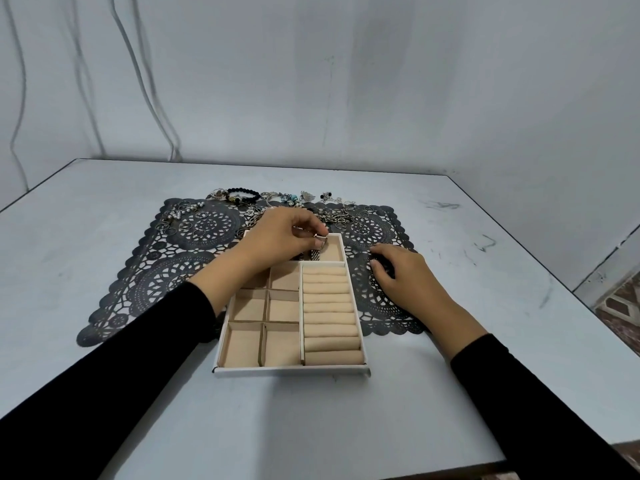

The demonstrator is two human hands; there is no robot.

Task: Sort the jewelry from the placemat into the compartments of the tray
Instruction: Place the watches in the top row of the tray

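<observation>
A grey table (346, 427) bears a black lacy placemat (162, 271), a tray (291, 370) overlapping it.

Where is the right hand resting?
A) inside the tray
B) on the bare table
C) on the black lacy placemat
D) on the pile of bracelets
C: the right hand lies on the black placemat just beside the tray, not in it.
</observation>
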